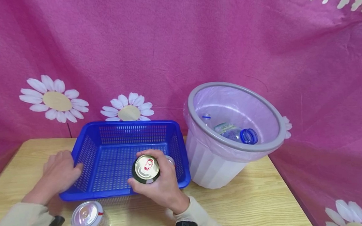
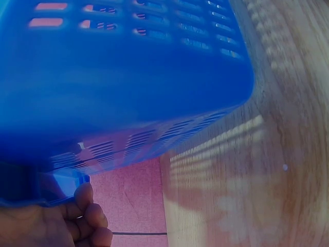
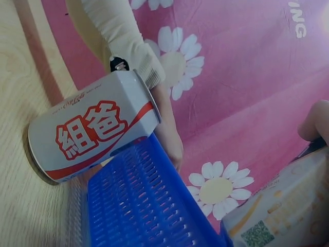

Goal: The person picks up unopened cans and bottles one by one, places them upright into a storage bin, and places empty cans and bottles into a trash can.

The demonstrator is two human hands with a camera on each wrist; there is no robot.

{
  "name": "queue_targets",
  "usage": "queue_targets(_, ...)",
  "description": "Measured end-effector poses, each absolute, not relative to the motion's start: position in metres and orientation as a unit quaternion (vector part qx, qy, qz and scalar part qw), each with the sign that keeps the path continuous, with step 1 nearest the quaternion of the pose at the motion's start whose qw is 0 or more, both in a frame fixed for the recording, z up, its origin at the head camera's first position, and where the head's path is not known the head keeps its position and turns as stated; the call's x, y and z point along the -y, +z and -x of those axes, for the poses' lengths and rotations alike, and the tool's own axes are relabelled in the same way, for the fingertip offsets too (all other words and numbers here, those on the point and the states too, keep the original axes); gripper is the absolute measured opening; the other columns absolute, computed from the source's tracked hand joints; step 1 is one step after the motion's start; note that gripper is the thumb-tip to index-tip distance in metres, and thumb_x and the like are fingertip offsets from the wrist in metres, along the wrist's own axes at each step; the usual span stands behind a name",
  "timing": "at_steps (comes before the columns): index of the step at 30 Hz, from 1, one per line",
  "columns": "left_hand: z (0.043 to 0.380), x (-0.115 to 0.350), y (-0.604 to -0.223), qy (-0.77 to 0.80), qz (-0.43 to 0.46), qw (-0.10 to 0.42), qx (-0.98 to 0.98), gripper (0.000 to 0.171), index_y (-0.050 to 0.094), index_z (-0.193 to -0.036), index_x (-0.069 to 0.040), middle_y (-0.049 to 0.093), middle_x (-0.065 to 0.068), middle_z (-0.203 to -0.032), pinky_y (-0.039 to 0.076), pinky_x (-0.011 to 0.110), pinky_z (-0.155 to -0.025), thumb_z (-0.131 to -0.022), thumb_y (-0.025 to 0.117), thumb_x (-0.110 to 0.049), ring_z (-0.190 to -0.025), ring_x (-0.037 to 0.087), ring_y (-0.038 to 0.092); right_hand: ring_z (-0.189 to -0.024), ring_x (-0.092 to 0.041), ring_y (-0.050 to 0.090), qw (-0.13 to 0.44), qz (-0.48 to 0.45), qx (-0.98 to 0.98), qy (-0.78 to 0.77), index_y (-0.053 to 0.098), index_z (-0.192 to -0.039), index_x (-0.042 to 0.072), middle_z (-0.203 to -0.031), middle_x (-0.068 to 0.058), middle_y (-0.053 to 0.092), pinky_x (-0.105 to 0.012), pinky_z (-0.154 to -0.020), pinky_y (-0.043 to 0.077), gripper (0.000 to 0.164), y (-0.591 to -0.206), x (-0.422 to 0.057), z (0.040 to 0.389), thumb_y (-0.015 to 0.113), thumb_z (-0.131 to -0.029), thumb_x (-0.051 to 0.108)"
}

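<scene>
My right hand [image 1: 160, 184] grips a drink can [image 1: 146, 168] upright, fingers and thumb around its side, over the front of a blue plastic basket [image 1: 111, 192]. The can's top is gold with a red pull tab; in the right wrist view the can [image 3: 288, 206] shows a pale label with a QR code. My left hand [image 1: 56, 172] holds the basket's left rim, thumb over the edge; in the left wrist view its fingers [image 2: 95, 216] curl at that rim. Partly hidden behind my right hand, a round silvery-topped item [image 1: 170, 160] sits inside the basket.
A white can with red markings [image 1: 89, 220] stands on the wooden table [image 1: 253, 198] before the basket. Right of the basket is a white bin [image 1: 211, 169] with a grey rim and liner, holding plastic bottles [image 1: 231, 132]. A pink flowered cloth [image 1: 171, 52] hangs behind.
</scene>
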State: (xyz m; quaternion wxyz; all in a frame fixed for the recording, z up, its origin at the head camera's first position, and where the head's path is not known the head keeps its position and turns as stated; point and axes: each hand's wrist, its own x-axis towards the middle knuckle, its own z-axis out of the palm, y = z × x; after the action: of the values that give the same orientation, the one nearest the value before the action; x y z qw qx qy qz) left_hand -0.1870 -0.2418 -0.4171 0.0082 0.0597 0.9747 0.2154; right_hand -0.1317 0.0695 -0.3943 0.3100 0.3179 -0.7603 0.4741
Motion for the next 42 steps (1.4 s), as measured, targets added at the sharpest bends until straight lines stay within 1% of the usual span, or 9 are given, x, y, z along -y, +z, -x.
queue_targets(5,0.187,0.242,-0.419,0.213,-0.062,0.001,-0.975,0.04,0.05,-0.106,0.016,0.049,0.023,-0.09,0.031,0.041,-0.071,-0.098,0.053,-0.023,-0.087,0.039,0.042,-0.101,-0.013,0.072,0.308,-0.31,0.765,0.473,0.058,-0.123,0.011,-0.116,-0.003,0.075,-0.024,-0.09,0.051,0.065,-0.397,-0.069,0.135,0.092,-0.068,0.018)
queue_targets(11,0.188,0.242,-0.42,0.21,-0.061,0.0,-0.976,0.04,0.05,-0.105,0.016,0.05,0.023,-0.09,0.031,0.04,-0.069,-0.098,0.053,-0.024,-0.086,0.039,0.043,-0.107,-0.014,0.07,0.272,-0.295,0.775,0.488,0.056,-0.126,0.014,-0.122,-0.003,0.072,-0.025,-0.091,0.048,0.066,-0.403,-0.067,0.137,0.092,-0.071,0.017)
queue_targets(17,0.189,0.243,-0.419,0.209,-0.06,-0.001,-0.976,0.04,0.051,-0.104,0.015,0.051,0.024,-0.089,0.032,0.04,-0.068,-0.097,0.054,-0.024,-0.086,0.04,0.045,-0.109,-0.017,0.069,0.246,-0.303,0.773,0.5,0.056,-0.128,0.011,-0.124,-0.009,0.069,-0.024,-0.089,0.056,0.066,-0.407,-0.064,0.138,0.091,-0.072,0.013)
queue_targets(21,0.189,0.243,-0.419,0.21,-0.057,0.003,-0.976,0.04,0.051,-0.104,0.015,0.05,0.023,-0.09,0.032,0.04,-0.068,-0.098,0.054,-0.024,-0.086,0.04,0.044,-0.109,-0.016,0.07,0.243,-0.294,0.782,0.494,0.056,-0.128,0.012,-0.123,-0.008,0.069,-0.024,-0.091,0.055,0.067,-0.408,-0.062,0.14,0.091,-0.072,0.015)
queue_targets(23,0.189,0.243,-0.419,0.209,-0.056,0.004,-0.976,0.04,0.05,-0.104,0.015,0.05,0.023,-0.089,0.032,0.04,-0.069,-0.098,0.054,-0.024,-0.087,0.04,0.044,-0.109,-0.014,0.07,0.238,-0.282,0.789,0.49,0.056,-0.128,0.014,-0.123,-0.005,0.07,-0.024,-0.092,0.053,0.066,-0.409,-0.062,0.141,0.092,-0.072,0.018)
queue_targets(32,0.188,0.242,-0.418,0.211,-0.053,0.008,-0.976,0.042,0.049,-0.108,0.017,0.049,0.025,-0.093,0.032,0.041,-0.071,-0.098,0.053,-0.024,-0.088,0.041,0.042,-0.106,-0.01,0.069,0.197,-0.249,0.809,0.495,0.057,-0.126,0.016,-0.122,-0.005,0.071,-0.024,-0.091,0.054,0.063,-0.408,-0.061,0.144,0.092,-0.073,0.021)
queue_targets(36,0.187,0.242,-0.418,0.211,-0.054,0.011,-0.976,0.043,0.048,-0.109,0.018,0.049,0.025,-0.093,0.032,0.041,-0.071,-0.099,0.052,-0.024,-0.089,0.041,0.042,-0.106,-0.009,0.068,0.175,-0.238,0.819,0.492,0.058,-0.126,0.017,-0.12,-0.001,0.07,-0.024,-0.091,0.054,0.063,-0.408,-0.06,0.143,0.092,-0.073,0.022)
queue_targets(42,0.187,0.242,-0.418,0.214,-0.056,0.008,-0.975,0.042,0.049,-0.108,0.017,0.049,0.024,-0.093,0.031,0.041,-0.071,-0.099,0.053,-0.024,-0.089,0.04,0.042,-0.105,-0.01,0.068,0.162,-0.236,0.83,0.479,0.058,-0.125,0.017,-0.116,-0.001,0.07,-0.023,-0.09,0.054,0.063,-0.408,-0.06,0.143,0.093,-0.072,0.022)
